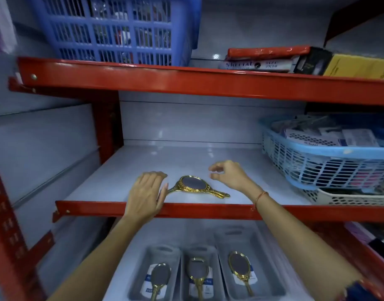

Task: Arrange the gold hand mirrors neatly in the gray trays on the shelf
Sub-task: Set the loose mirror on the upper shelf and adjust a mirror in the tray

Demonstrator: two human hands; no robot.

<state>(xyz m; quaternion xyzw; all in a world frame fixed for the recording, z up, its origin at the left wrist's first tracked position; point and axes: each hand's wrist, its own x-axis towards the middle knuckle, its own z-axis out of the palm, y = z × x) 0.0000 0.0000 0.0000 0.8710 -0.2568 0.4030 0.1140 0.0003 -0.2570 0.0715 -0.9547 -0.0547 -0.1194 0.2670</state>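
Note:
A gold hand mirror (192, 184) lies flat near the front of the middle shelf (186, 157). Gold handles stick out to its left and right, as if two mirrors are stacked. My left hand (146, 192) rests palm down beside the left handle, thumb touching it, gripping nothing. My right hand (229, 173) hovers just right of the mirror head, fingers curled and apart, empty. On the shelf below stand three gray trays: left (162, 249), middle (197, 248), right (234, 232). Each holds one gold mirror (161, 276) (197, 270) (238, 263), handle toward me.
A light blue basket (325, 155) full of packets sits on a white basket (349, 197) at the right of the middle shelf. The top shelf carries a dark blue basket (112, 29) and flat boxes (273, 59). Red shelf edges (186, 210) run across the front.

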